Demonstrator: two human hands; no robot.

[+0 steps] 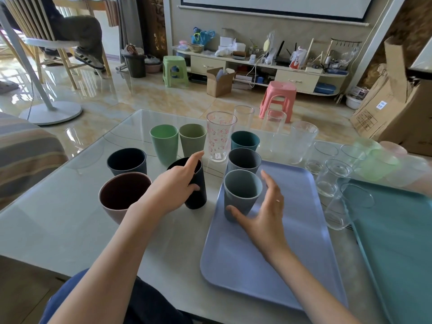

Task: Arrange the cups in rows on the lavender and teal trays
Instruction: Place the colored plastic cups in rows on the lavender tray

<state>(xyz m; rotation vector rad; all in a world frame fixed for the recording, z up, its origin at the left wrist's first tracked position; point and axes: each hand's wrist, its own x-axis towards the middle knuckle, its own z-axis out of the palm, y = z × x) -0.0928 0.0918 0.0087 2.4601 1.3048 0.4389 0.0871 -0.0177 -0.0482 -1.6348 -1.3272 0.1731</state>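
Observation:
A lavender tray [275, 253] lies on the glass table, with a teal tray [402, 242] to its right. A grey-blue cup [240, 195] stands at the lavender tray's far left corner, a darker grey cup [244, 160] and a teal cup [245, 140] in line behind it. My right hand [264, 211] spreads around the grey-blue cup, thumb at its base, fingers straight. My left hand [177, 185] grips a black cup [196, 195] left of the tray. A navy cup [127, 161], a maroon cup [121, 195] and two green cups [164, 142] stand further left.
A printed tall glass [219, 136] and several clear glasses [332, 176] stand behind and between the trays. Pale green and pink bowls [374, 160] sit at the far right. Stools, boxes and a TV cabinet lie beyond the table; a person sits on a chair at far left.

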